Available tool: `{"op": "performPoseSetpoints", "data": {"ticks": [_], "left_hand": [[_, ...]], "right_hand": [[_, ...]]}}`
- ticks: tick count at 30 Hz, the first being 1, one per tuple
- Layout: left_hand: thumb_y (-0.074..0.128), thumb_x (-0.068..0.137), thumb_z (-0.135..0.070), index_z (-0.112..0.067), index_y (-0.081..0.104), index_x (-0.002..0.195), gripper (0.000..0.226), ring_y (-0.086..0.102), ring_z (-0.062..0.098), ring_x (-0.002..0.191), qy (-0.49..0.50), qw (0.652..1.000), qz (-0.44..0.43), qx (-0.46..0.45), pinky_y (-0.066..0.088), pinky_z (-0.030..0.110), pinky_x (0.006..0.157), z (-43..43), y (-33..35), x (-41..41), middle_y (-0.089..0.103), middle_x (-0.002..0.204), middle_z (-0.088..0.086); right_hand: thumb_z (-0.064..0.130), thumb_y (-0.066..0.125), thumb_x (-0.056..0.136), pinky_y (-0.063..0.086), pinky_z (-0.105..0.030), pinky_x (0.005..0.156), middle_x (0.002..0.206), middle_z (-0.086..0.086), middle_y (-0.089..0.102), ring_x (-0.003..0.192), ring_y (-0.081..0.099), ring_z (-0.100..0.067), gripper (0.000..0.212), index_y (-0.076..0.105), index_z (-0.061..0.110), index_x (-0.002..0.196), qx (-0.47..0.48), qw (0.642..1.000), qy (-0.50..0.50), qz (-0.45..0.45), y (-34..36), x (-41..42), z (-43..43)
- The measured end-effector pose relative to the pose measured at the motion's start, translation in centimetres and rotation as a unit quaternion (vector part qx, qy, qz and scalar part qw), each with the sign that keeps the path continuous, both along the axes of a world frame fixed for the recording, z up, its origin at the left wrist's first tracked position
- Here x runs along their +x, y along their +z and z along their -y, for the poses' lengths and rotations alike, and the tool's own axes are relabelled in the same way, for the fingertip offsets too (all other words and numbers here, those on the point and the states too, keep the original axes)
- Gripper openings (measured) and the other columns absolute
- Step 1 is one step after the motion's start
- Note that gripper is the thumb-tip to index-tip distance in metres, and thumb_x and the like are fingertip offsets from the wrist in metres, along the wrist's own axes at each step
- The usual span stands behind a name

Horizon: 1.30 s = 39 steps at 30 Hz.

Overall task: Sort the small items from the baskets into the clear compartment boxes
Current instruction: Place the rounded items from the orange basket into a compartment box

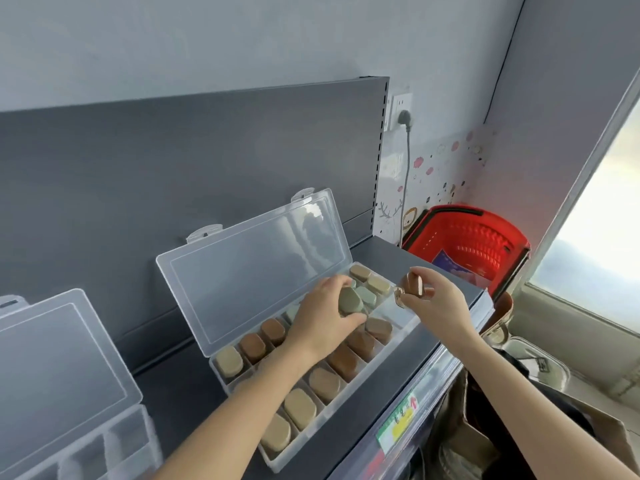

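Okay, my left hand (pixel 323 315) is curled round a grey-green faceted piece (pixel 349 301), thumb under it and fingers over the top. It sits low over the far end of the clear compartment box (pixel 349 393), touching or nearly touching the green pieces (pixel 367 296) there; I cannot tell which. My right hand (pixel 441 304) is up just beside that end of the box, pinching a glossy brown piece (pixel 414 284) between thumb and fingertips. A second small shiny bit (pixel 399 294) shows at the thumb, too small to name.

The box lies slanted on the grey shelf (pixel 379 249). Its lid (pixel 256 271) stands open, leaning back toward the grey back panel (pixel 173 161). There are two rows of compartments: tan pieces (pixel 300 408) at the near end, brown pieces (pixel 344 362) in the middle, green and tan at the far end. One far front compartment (pixel 394 315) has nothing in it.

A second clear box (pixel 69 393) is at the left edge, lid up, well apart from the first. The red basket (pixel 467 244) sits past the shelf's right end, something blue inside. A plug (pixel 404 116) is in the wall socket above, and a price label (pixel 398 424) is on the shelf's front edge.
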<state>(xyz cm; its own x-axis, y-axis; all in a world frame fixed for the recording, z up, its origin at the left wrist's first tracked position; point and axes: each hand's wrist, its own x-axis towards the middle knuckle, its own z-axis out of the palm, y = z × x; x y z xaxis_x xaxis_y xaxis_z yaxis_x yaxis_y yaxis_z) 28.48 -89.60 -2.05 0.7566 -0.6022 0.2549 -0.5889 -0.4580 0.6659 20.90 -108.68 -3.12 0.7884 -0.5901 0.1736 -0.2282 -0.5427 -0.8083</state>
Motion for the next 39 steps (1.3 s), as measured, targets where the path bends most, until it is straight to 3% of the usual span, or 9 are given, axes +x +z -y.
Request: {"op": "performPoseSetpoints", "data": {"ticks": [8,13,17,24,28,30,33,35,39], "left_hand": [[0.073,0.081,-0.035,-0.024,0.052,0.125,0.050,0.047,0.007,0.107,0.037,0.999,-0.011,0.036,0.043,0.019,0.090,5.9,-1.5,-0.3,0.054,0.124,-0.007],[0.074,0.080,-0.036,-0.029,0.053,0.122,0.047,0.049,0.005,0.103,0.092,0.995,-0.021,0.034,0.040,0.012,0.080,8.4,-1.9,-1.1,0.054,0.122,-0.011],[0.076,0.077,-0.034,-0.025,0.053,0.127,0.055,0.047,0.008,0.111,0.104,0.991,-0.036,0.074,0.037,0.020,0.091,9.3,-2.0,-1.8,0.052,0.127,-0.007],[0.075,0.077,-0.035,-0.023,0.052,0.134,0.062,0.039,0.014,0.123,0.123,0.981,-0.040,0.146,0.031,0.024,0.100,10.1,-2.5,-2.2,0.048,0.132,-0.005],[0.073,0.080,-0.039,-0.027,0.047,0.137,0.064,0.033,0.008,0.126,0.124,0.979,-0.041,0.157,0.031,0.023,0.102,9.6,-2.4,-2.6,0.041,0.134,-0.009],[0.069,0.083,-0.041,-0.028,0.046,0.137,0.060,0.031,0.005,0.126,0.132,0.979,-0.035,0.154,0.031,0.020,0.101,8.8,-2.5,-2.9,0.039,0.133,-0.012],[0.059,0.090,-0.041,-0.027,0.046,0.137,0.051,0.032,0.003,0.126,0.152,0.977,-0.008,0.151,0.030,0.020,0.104,7.3,-2.8,-3.6,0.040,0.133,-0.013],[0.054,0.094,-0.040,-0.025,0.046,0.138,0.047,0.031,0.004,0.128,0.167,0.972,0.019,0.167,0.026,0.019,0.106,6.5,-3.2,-4.0,0.041,0.135,-0.012],[0.050,0.096,-0.039,-0.026,0.041,0.142,0.048,0.027,0.007,0.134,0.201,0.962,0.044,0.182,0.024,0.022,0.110,5.3,-3.4,-4.3,0.036,0.143,-0.009]], "right_hand": [[0.015,0.075,0.074,0.051,-0.035,0.091,0.103,0.004,0.061,0.097,0.060,-0.015,0.038,0.059,0.030,0.105,-0.032,0.982,0.171,-0.078,-1.5,2.0,5.8],[0.016,0.076,0.077,0.048,-0.024,0.090,0.109,0.005,0.057,0.103,0.059,-0.016,0.048,0.059,0.022,0.122,-0.048,0.950,0.283,-0.120,-2.2,3.4,7.9],[0.023,0.077,0.077,0.042,-0.017,0.086,0.109,0.006,0.053,0.102,0.055,-0.013,0.049,0.059,0.025,0.122,-0.061,0.928,0.345,-0.126,-2.7,4.3,8.9],[0.021,0.079,0.075,0.046,-0.024,0.091,0.108,0.012,0.050,0.102,0.055,-0.010,0.051,0.060,0.026,0.121,-0.038,0.908,0.400,-0.121,-3.2,5.2,10.5],[0.023,0.077,0.077,0.049,-0.028,0.094,0.114,0.012,0.051,0.107,0.056,-0.011,0.054,0.058,0.027,0.126,-0.028,0.908,0.403,-0.114,-3.5,5.2,10.9],[0.027,0.074,0.080,0.048,-0.025,0.095,0.117,0.014,0.051,0.107,0.056,-0.009,0.050,0.057,0.028,0.127,-0.051,0.912,0.397,-0.088,-3.5,4.8,10.7],[0.026,0.067,0.087,0.040,-0.005,0.089,0.123,0.017,0.050,0.100,0.055,-0.003,0.041,0.059,0.023,0.127,-0.109,0.909,0.403,-0.013,-3.5,3.7,9.9],[0.023,0.064,0.089,0.045,-0.010,0.087,0.128,0.012,0.054,0.092,0.056,-0.002,0.035,0.062,0.019,0.124,-0.160,0.890,0.427,0.018,-3.7,3.2,9.1],[0.028,0.056,0.092,0.042,-0.024,0.099,0.129,0.002,0.060,0.121,0.054,-0.018,0.030,0.067,0.016,0.117,-0.273,0.842,0.463,0.050,-4.0,2.7,7.5]]}}
